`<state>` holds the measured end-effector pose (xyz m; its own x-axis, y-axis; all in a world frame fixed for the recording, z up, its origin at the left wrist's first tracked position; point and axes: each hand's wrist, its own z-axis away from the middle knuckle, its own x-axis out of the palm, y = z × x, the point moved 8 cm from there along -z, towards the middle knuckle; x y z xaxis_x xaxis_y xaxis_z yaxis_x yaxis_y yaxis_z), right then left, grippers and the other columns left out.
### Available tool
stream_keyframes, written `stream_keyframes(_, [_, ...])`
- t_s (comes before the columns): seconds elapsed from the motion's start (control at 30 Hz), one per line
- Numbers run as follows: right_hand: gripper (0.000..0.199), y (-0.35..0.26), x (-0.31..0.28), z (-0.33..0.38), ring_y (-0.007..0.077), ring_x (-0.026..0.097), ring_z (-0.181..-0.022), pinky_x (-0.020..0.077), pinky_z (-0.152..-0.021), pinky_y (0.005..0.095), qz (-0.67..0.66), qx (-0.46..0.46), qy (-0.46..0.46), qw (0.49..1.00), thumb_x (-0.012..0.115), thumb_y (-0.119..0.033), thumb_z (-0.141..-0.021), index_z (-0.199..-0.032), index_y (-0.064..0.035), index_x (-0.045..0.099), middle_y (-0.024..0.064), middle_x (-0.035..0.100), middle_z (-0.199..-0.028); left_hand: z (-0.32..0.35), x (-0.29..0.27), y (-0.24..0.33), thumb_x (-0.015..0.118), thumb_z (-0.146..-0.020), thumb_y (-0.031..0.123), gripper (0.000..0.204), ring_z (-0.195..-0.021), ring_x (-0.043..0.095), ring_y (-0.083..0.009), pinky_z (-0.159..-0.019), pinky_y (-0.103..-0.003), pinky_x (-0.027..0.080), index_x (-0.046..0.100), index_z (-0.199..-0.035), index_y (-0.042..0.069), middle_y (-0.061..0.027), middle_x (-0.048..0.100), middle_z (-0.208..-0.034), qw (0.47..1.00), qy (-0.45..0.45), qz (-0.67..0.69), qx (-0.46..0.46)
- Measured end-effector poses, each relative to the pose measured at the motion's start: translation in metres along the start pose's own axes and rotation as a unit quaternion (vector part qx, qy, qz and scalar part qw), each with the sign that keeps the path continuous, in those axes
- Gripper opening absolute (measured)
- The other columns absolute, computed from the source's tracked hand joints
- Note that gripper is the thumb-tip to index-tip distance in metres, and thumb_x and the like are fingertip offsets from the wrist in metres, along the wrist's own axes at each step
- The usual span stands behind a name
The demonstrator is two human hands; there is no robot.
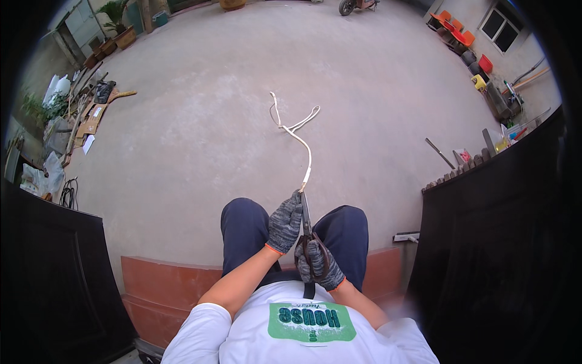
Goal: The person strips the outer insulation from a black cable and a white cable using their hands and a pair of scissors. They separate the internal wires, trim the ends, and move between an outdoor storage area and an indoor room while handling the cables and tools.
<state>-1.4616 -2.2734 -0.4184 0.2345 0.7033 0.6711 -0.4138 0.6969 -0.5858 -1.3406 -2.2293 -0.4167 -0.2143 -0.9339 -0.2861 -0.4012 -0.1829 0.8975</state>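
A long white cord [308, 148] runs from my lap out over the concrete, with a loop and a loose end at its far part. My left hand [284, 223], in a grey knit glove with an orange cuff, is closed on the near end of this cord. Dark-handled scissors [307, 218] are gripped in my right hand [321, 266], gloved the same way. Their blades point away from me, with the tips beside my left fingertips and the cord's near end. Whether the blades touch the cord is too small to tell.
Dark door panels [57, 261] stand on both sides, with a red-brown step [163, 282] under me. Cardboard [92, 118], bags and sticks line the left wall. Orange chairs [451, 27] and buckets line the right. A metal bar [439, 153] lies on the floor.
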Motion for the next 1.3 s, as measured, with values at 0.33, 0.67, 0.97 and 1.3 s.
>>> stream_keyframes(0.33, [0.034,-0.018,-0.018,0.023,0.0112,0.045,-0.034,0.0343,-0.030,0.0225,0.037,-0.059,0.008,0.998,0.046,-0.039,-0.086,-0.088,-0.0050,0.050,0.0021,0.049,-0.050,0.028,0.018,-0.011,0.054,-0.084,0.027,0.049,-0.101,0.051,-0.0152,-0.087,-0.028,0.041,0.040,-0.124,0.002,-0.0105,0.051,-0.115,0.958,-0.187,0.211,-0.057])
stream_keyframes(0.67, [0.039,0.002,-0.030,0.023,0.0120,0.043,-0.033,0.0328,-0.030,0.0231,0.070,0.004,0.007,0.997,0.048,-0.043,-0.084,-0.088,-0.0043,0.050,0.0029,0.047,-0.048,0.024,0.065,-0.016,0.044,-0.088,0.029,0.032,-0.096,0.055,-0.0230,-0.088,-0.039,0.042,0.050,-0.108,0.005,-0.0123,0.058,-0.103,0.678,-0.136,0.620,-0.371])
stream_keyframes(0.97, [0.050,0.000,-0.031,0.018,0.0106,0.040,-0.033,0.0326,-0.030,0.0214,0.035,-0.030,-0.058,0.997,0.048,-0.052,-0.081,-0.093,-0.0034,0.049,0.0026,0.048,-0.050,0.011,0.048,-0.003,0.045,-0.088,0.026,0.031,-0.082,0.059,-0.0187,-0.073,-0.031,0.049,0.049,-0.109,0.004,-0.0108,0.059,-0.092,0.780,-0.169,0.497,-0.342])
stream_keyframes(1.3, [0.068,-0.011,0.001,0.018,0.0103,0.037,-0.032,0.0298,-0.031,0.0211,-0.076,-0.019,-0.163,0.984,0.038,-0.066,-0.076,-0.088,-0.0004,0.051,0.0000,0.041,-0.045,0.006,0.042,0.011,0.052,-0.084,0.023,0.034,-0.085,0.057,-0.0186,-0.074,-0.033,0.048,0.048,-0.113,0.006,-0.0088,0.057,-0.094,0.748,-0.243,0.543,-0.294])
